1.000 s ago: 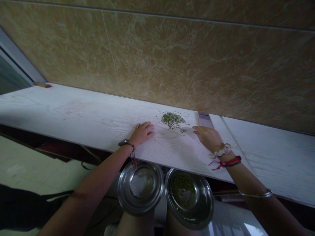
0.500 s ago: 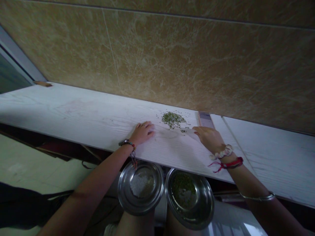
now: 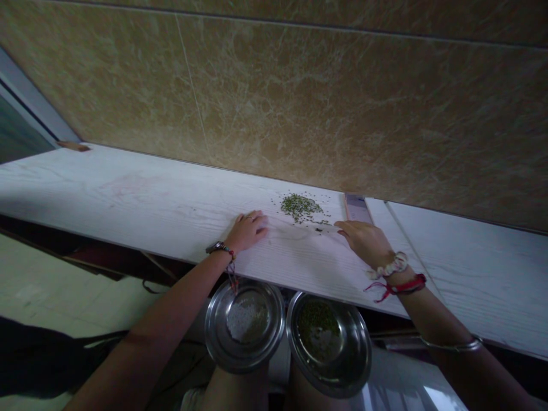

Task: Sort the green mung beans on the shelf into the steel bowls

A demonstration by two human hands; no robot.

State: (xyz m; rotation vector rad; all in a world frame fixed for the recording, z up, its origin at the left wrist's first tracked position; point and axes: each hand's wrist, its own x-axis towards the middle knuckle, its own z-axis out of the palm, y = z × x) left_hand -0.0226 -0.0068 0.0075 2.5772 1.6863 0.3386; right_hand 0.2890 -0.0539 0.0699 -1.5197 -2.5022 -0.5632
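Note:
A small heap of green beans lies on the white wooden board near the wall. My left hand rests palm down on the board just left of the heap, fingers stretched flat. My right hand lies on the board to the right of the heap, fingers extended toward a few stray beans. Below the board's front edge sit two steel bowls on my lap: the left bowl holds white grains, the right bowl holds green beans.
A phone lies flat on the board just behind my right hand, by the marbled tan wall. A second white board adjoins on the right. A window frame is at far left; floor lies below.
My right hand has slid slightly right and back along the board, and the pale smear beside the beans has shrunk. The left hand has stayed in place.

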